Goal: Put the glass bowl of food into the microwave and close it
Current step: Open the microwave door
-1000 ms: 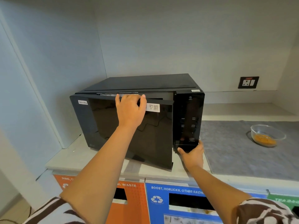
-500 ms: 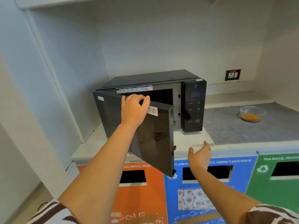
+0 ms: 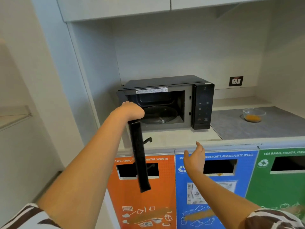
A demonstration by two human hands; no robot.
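Note:
The black microwave (image 3: 203, 104) stands on the counter with its cavity exposed and a glass turntable (image 3: 159, 115) inside. Its door (image 3: 138, 156) is swung fully out toward me, seen edge-on. My left hand (image 3: 130, 111) grips the door's top edge. My right hand (image 3: 194, 158) hangs free below the counter edge, fingers apart and holding nothing. The glass bowl (image 3: 253, 114) with orange food sits far right on a grey mat (image 3: 247, 128), well away from both hands.
Three waste bins front the counter: orange (image 3: 153, 195), blue (image 3: 214, 192) and green (image 3: 280, 184), each with a dark slot. A wall socket (image 3: 236, 81) sits behind the bowl. An overhead cabinet (image 3: 148, 7) hangs above; a side wall closes the left.
My left hand has swung the door from half open to fully open, exposing the cavity. I have stepped back, so the microwave looks farther away. My right hand stays free.

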